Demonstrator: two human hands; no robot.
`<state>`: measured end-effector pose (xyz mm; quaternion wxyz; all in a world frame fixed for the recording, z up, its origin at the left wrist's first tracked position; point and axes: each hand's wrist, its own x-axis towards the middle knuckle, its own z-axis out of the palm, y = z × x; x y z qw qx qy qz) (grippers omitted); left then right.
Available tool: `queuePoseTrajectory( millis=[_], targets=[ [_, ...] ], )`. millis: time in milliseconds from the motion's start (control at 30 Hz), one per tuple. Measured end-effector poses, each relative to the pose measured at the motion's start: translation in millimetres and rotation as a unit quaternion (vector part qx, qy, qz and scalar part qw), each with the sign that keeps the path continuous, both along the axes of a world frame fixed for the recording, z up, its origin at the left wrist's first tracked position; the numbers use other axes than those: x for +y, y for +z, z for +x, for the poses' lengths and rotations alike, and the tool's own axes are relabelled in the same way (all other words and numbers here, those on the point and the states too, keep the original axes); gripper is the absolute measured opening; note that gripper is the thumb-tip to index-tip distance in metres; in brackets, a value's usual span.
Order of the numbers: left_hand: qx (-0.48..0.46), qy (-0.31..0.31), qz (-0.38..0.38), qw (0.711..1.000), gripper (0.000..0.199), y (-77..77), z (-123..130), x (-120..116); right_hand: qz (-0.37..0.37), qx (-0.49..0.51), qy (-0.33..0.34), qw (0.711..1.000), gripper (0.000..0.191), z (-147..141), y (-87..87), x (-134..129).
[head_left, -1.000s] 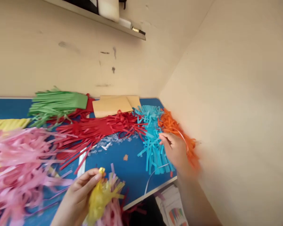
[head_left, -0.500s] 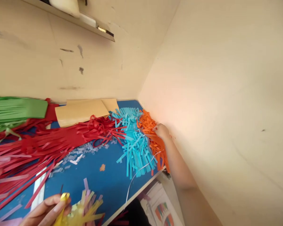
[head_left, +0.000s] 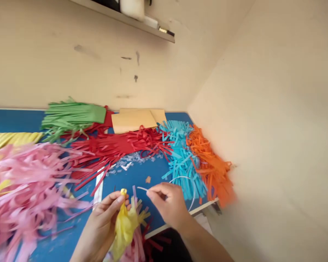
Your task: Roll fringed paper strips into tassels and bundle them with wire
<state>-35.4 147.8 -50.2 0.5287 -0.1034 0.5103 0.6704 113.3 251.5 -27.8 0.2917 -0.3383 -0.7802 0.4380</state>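
A small yellow tassel of cut paper strips [head_left: 125,225] is pinched at its top by the fingers [head_left: 119,197] of the left hand [head_left: 102,225], low in the middle, just over the front edge of the blue desk [head_left: 133,182]. A thin white strip [head_left: 177,179] is held at one end by the closed fingers of the right hand [head_left: 169,205], just beside the tassel. The desk is pushed into a corner made by two plain cream walls [head_left: 276,109]. Many piles of cut paper are spread on it: a big pink fringe pile [head_left: 24,185] at the left, yellow strips [head_left: 13,138] behind it, green fringed paper [head_left: 71,118], long red strips [head_left: 109,147], light blue strips [head_left: 182,156] and orange strips [head_left: 211,163] by the side wall. Tan card sheets [head_left: 135,120] are laid at the back. A shelf [head_left: 131,20] is fixed high on the back wall.
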Motion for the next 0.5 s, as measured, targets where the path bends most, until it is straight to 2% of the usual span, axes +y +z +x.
queuePoseTrajectory(
  millis=[100, 300, 400, 500],
  targets=[
    [0.016, -0.001, 0.02, 1.0, 0.04, 2.5, 3, -4, 0.026, 0.008, 0.033, 0.999, 0.019, -22, -4.9, -23],
    [0.074, -0.022, 0.045, 0.996, 0.041, -5.2, 3, -17, 0.048, -0.033, 0.073, 0.996, 0.019, -29, -5.4, -19],
    [0.198, -0.041, 0.042, 0.979, 0.035, -12.0, 2, -22, 0.038, -0.06, 0.109, 0.992, 0.019, -30, -4.7, -21],
    [0.352, -0.08, 0.03, 0.932, 0.029, -16.7, 2, -28, -0.019, -0.072, 0.159, 0.984, 0.022, -33, -6.6, -22]
  ],
)
